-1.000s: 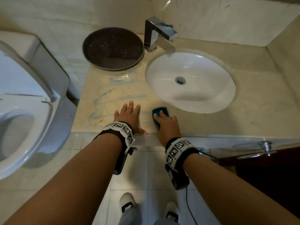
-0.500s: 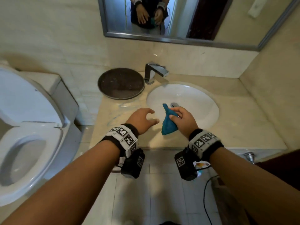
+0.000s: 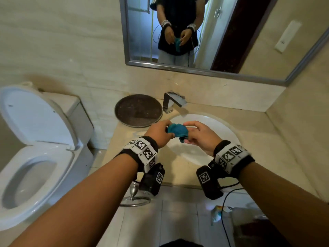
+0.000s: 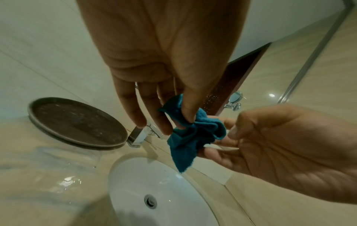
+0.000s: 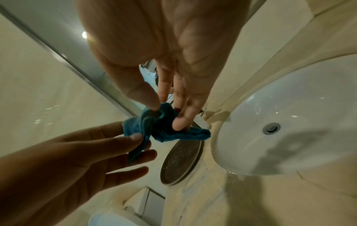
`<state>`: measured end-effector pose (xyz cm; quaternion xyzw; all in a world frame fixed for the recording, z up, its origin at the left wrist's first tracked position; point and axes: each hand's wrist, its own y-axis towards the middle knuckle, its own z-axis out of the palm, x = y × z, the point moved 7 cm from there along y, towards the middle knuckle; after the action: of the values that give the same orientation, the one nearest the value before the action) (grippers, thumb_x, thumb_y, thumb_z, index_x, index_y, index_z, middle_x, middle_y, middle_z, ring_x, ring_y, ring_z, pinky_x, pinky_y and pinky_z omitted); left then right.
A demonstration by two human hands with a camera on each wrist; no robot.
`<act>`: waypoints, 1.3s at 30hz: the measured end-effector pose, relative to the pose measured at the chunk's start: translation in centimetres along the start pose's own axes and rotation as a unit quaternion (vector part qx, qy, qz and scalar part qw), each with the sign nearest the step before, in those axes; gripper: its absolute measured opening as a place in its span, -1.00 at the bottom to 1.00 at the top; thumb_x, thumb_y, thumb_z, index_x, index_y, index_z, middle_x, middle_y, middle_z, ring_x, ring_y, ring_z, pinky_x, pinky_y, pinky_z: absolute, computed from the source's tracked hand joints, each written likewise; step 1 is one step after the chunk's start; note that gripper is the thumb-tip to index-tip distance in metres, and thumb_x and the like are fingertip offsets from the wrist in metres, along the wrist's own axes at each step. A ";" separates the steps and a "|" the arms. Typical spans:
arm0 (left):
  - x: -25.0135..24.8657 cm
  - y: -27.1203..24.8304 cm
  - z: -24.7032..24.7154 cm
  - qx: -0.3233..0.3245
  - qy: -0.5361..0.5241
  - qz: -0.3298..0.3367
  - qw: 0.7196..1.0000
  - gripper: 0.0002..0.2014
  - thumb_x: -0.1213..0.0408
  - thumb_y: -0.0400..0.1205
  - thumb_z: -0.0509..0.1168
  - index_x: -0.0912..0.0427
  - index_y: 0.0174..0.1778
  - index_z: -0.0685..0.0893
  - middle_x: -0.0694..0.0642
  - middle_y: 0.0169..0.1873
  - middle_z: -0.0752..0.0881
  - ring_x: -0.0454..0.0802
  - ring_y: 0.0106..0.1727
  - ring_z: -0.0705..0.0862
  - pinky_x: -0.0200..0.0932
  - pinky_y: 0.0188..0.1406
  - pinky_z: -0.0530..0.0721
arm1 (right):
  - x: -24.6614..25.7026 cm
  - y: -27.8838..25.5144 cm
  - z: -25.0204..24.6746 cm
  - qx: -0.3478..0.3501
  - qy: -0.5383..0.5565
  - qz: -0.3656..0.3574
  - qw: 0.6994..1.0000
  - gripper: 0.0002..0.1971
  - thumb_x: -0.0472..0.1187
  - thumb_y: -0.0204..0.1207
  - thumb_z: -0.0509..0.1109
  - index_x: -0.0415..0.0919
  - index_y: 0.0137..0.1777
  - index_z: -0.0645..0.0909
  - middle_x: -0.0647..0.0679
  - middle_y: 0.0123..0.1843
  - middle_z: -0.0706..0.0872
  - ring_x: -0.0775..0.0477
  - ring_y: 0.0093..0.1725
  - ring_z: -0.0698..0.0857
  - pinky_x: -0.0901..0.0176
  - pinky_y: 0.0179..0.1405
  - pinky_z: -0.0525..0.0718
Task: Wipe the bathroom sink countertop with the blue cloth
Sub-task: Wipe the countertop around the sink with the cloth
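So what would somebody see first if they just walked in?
Probably the blue cloth, bunched up and pinched between the left hand and the right hand above the white sink. Next, the dark round tray beside the tap, and the open toilet on the left.

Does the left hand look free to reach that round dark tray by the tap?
Probably not yet: the left hand pinches the bunched blue cloth shared with the right hand. Nothing stands between it and the round dark tray.
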<state>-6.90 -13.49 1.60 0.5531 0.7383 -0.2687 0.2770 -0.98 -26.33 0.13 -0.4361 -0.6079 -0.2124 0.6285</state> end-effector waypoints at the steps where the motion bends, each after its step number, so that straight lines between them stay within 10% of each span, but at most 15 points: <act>1: -0.3 0.3 -0.1 0.001 0.002 0.000 1.000 -0.76 0.23 0.61 0.33 0.17 0.17 0.60 0.13 0.04 0.68 -0.04 -0.05 0.57 -0.19 -0.08 0.45 | 0.4 0.1 -0.1 0.014 -0.036 -0.016 0.999 -0.67 -0.53 0.48 0.27 -0.17 0.14 0.52 -0.20 0.12 0.67 -0.10 -0.04 0.71 0.14 -0.05 0.73; 5: -1.3 1.6 -0.3 0.005 0.029 0.003 1.000 -0.78 0.20 0.61 0.32 0.21 0.11 0.65 0.13 -0.07 0.68 0.01 -0.08 0.60 -0.16 -0.11 0.48 | 0.9 1.4 -1.3 -0.018 -0.193 -0.064 0.979 -0.80 -0.35 0.54 0.30 -0.04 0.04 0.61 -0.11 0.04 0.70 -0.08 -0.02 0.69 0.22 -0.25 0.65; 13: 1.4 2.2 -1.1 0.014 0.098 -0.034 0.995 -0.85 0.26 0.62 0.30 0.26 0.01 0.67 0.19 -0.05 0.72 0.10 0.01 0.65 -0.11 -0.04 0.52 | -0.3 3.4 -6.2 -0.095 -0.294 -0.056 0.949 -0.80 -0.27 0.57 0.21 -0.13 -0.08 0.68 -0.17 -0.10 0.73 -0.26 -0.04 0.71 -0.15 0.03 0.71; 19: 5.3 1.6 -1.0 0.017 0.099 -0.090 0.991 -0.94 0.33 0.61 0.27 0.12 -0.06 0.63 0.21 0.00 0.73 0.16 0.03 0.69 -0.08 -0.01 0.57 | -1.7 3.7 -8.4 -0.124 -0.123 -0.005 0.985 -0.89 -0.29 0.61 0.25 -0.27 0.02 0.60 -0.24 -0.20 0.64 0.03 -0.47 0.62 0.41 -0.61 0.58; 31: 3.9 1.5 5.0 0.078 -0.007 -0.060 0.995 -0.37 0.12 0.55 0.40 0.04 0.52 0.32 0.18 0.41 0.50 0.11 0.38 0.52 -0.02 0.36 0.50 | -2.9 2.8 -2.5 0.044 -0.043 0.032 0.998 -0.79 -0.36 0.67 0.07 -0.26 0.20 0.49 -0.32 0.13 0.58 -0.13 0.02 0.63 -0.08 0.00 0.71; 39: 3.9 1.1 7.0 0.071 -0.038 -0.076 0.994 -0.88 0.21 0.58 0.36 0.18 -0.10 0.61 0.16 -0.13 0.67 0.07 -0.07 0.60 -0.15 -0.10 0.50 | -4.7 3.1 -2.1 0.033 -0.014 0.041 0.999 -0.83 -0.38 0.62 0.14 -0.20 0.12 0.46 -0.11 -0.08 0.61 -0.04 -0.15 0.64 0.14 -0.19 0.68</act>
<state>-5.94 -15.56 -6.17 0.5029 0.7462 -0.3617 0.2437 1.90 -27.64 -4.92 -0.4425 -0.6053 -0.1604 0.6419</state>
